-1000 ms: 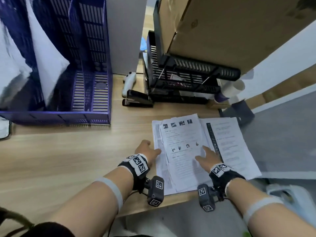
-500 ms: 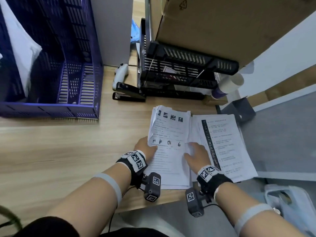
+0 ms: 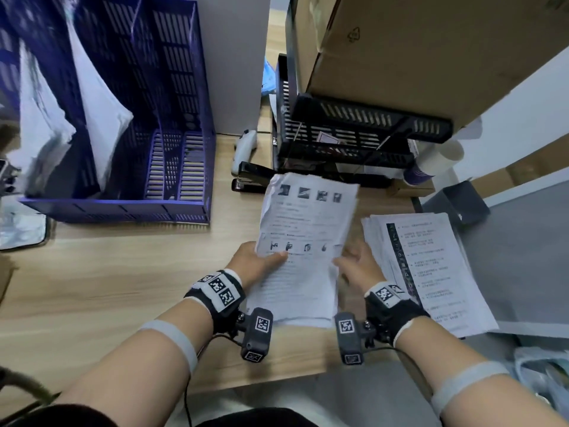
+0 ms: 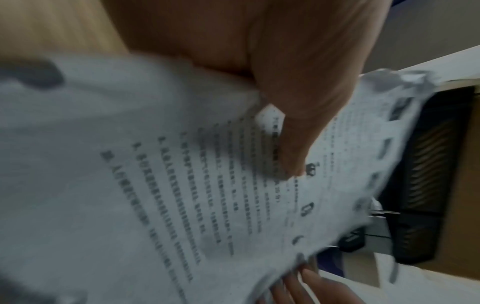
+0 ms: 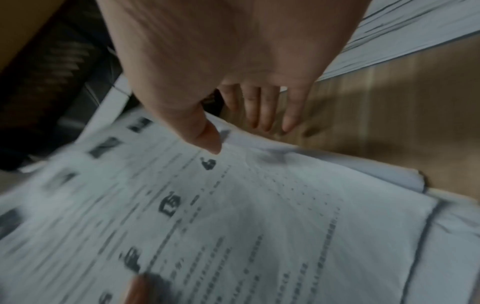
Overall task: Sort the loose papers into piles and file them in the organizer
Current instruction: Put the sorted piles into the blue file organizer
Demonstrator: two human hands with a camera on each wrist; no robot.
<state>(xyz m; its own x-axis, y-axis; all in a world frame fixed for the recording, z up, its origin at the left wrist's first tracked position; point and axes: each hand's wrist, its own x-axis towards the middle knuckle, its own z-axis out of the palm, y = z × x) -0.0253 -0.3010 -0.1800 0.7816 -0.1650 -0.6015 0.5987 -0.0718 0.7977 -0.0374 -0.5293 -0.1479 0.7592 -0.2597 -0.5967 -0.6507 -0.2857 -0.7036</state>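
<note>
The loose papers in hand are a sheaf point(image 3: 303, 241) of printed sheets at the centre of the head view, its far end raised off the wooden desk point(image 3: 107, 272) toward the black tray rack point(image 3: 354, 140) at upper centre. The left hand point(image 3: 255, 261) pinches the sheaf's left edge, thumb on the printed face. The right hand point(image 3: 358, 266) sits at the right edge with its thumb point(image 5: 207, 137) on top and its fingers point(image 5: 259, 107) straight beside or under the sheets; whether it truly grips I cannot tell. A second pile point(image 3: 428, 269) lies flat just right of it, overhanging the desk's right edge. The purple organizer point(image 3: 147, 124) stands at upper left, well apart, with paper already in 2 of its slots. The risk, as I judge it: the sheaf is ragged and held only at its sides, so sheets could fan out or slip on the way across, and a stray elbow could nudge the overhanging pile off the desk. Both wrist views are motion-blurred, the print is unreadable, and the left fingers under the sheaf are hidden.
</note>
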